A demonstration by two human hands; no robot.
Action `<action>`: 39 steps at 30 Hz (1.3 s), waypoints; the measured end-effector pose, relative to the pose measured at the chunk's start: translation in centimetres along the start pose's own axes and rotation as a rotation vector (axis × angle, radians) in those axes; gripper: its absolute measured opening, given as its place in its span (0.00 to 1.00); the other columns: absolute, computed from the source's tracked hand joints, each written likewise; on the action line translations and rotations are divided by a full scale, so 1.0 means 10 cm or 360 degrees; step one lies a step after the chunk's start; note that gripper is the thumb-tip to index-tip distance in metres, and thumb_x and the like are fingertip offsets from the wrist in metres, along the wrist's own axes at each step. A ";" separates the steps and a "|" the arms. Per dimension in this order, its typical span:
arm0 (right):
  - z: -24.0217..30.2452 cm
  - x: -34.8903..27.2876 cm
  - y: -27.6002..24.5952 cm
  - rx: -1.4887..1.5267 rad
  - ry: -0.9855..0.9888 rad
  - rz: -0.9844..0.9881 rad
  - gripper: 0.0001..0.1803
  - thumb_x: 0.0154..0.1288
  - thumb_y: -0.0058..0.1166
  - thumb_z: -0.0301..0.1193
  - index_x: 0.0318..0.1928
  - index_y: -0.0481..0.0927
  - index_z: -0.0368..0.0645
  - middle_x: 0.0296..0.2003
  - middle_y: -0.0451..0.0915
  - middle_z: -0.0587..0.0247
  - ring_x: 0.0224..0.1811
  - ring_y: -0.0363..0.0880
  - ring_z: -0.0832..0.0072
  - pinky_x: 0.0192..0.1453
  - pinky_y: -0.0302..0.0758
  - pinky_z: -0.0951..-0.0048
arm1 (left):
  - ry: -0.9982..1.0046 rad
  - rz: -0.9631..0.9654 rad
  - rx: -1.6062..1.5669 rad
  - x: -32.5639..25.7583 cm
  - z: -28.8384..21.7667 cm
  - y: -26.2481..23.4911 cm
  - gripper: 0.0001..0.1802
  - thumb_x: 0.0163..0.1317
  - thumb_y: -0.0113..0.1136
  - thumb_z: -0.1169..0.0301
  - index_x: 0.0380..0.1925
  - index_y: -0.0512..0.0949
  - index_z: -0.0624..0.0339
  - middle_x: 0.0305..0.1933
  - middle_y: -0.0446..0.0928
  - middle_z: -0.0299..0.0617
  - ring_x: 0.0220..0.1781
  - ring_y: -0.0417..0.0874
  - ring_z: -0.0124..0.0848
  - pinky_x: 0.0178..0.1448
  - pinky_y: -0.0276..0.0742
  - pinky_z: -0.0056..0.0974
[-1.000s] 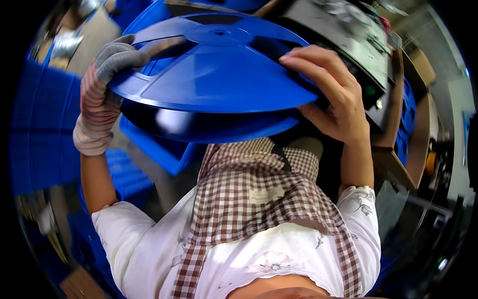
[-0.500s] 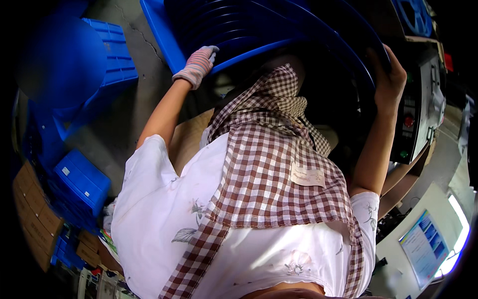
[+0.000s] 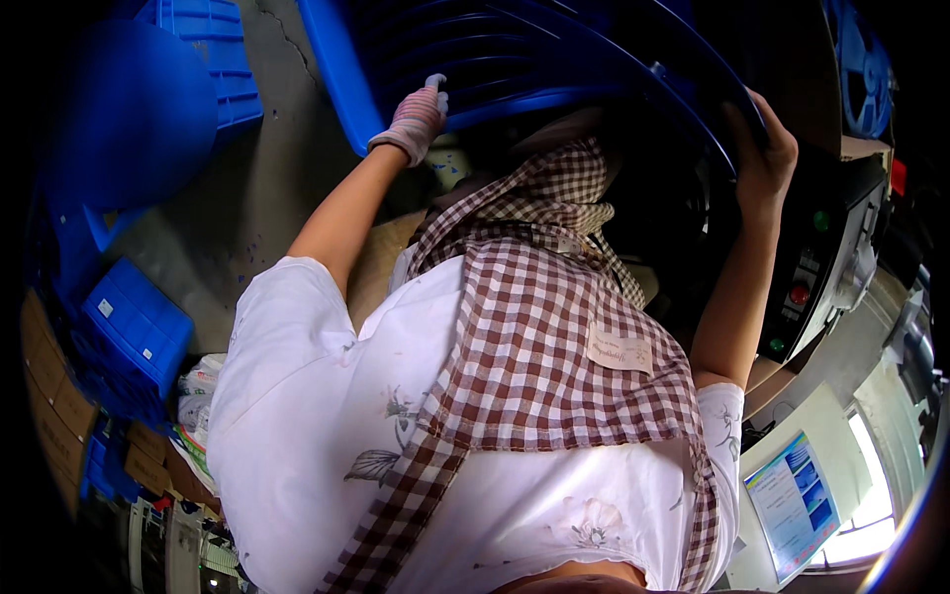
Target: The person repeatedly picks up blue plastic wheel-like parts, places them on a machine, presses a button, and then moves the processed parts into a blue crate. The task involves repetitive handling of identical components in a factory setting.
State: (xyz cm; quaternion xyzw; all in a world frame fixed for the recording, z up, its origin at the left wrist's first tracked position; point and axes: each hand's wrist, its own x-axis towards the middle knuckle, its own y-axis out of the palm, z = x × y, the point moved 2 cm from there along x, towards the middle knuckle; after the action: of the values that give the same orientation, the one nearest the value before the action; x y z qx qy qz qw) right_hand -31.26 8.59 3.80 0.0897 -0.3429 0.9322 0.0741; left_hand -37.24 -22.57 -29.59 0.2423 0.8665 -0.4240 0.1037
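At the near left corner of a blue plastic crate [image 3: 341, 84], my left hand [image 3: 416, 124], in a striped pink and grey glove, grips the rim. One fingertip sticks up and the other fingers are partly hidden. Inside the crate stand several dark blue discs, their curved edges in a row, like reels [image 3: 445, 59]. My bare right hand [image 3: 767, 158] is closed round the outer edge of a large dark blue reel [image 3: 693, 99] on the right, its thumb side in shadow. The reel's lower part is lost in the dark.
Right of my right arm stands a control box [image 3: 816, 267] with red and green buttons; a blue reel [image 3: 864, 74] lies beyond it. Blue crates [image 3: 139, 322] and cardboard boxes [image 3: 49, 396] are stacked at left. A printed sheet [image 3: 797, 505] is at lower right.
My view has shifted a little, so surroundings sit differently. A fingertip of my left hand now points up above the crate's rim. My right hand stays on the reel's edge.
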 end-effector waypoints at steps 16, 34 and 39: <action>-0.02 0.65 0.64 -0.0096 -0.0257 0.0764 0.12 0.64 0.54 0.27 0.47 0.82 0.43 0.30 0.82 0.66 0.31 0.80 0.81 0.35 0.76 0.79 | -0.0261 0.0295 0.0457 0.56 0.16 -0.03 0.17 0.64 0.51 0.59 0.44 0.80 0.57 0.46 0.78 0.51 0.49 0.79 0.47 0.55 0.75 0.45; -0.65 0.41 2.25 -0.0608 -0.0503 0.1036 0.15 0.67 0.48 0.43 0.52 0.79 0.64 0.38 0.83 0.65 0.42 0.80 0.65 0.44 0.77 0.63 | -0.0379 -0.0920 -0.0513 -0.32 0.38 -0.86 0.18 0.62 0.47 0.80 0.49 0.78 0.51 0.44 0.79 0.48 0.43 0.78 0.38 0.50 0.74 0.38; -0.60 -0.04 2.47 -0.0617 -0.0748 0.0786 0.20 0.67 0.49 0.38 0.59 0.73 0.60 0.51 0.75 0.59 0.54 0.74 0.61 0.57 0.71 0.58 | 0.0055 -0.1007 -0.0246 -0.33 -0.22 -1.19 0.17 0.60 0.49 0.77 0.47 0.78 0.50 0.48 0.76 0.52 0.49 0.77 0.49 0.54 0.73 0.43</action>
State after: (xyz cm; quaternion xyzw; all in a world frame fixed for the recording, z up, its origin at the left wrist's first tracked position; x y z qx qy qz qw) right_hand -36.54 -6.19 -16.24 0.1998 -0.5315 0.7939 -0.2173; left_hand -40.39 -28.16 -18.83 -0.0403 0.9300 -0.3641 -0.0297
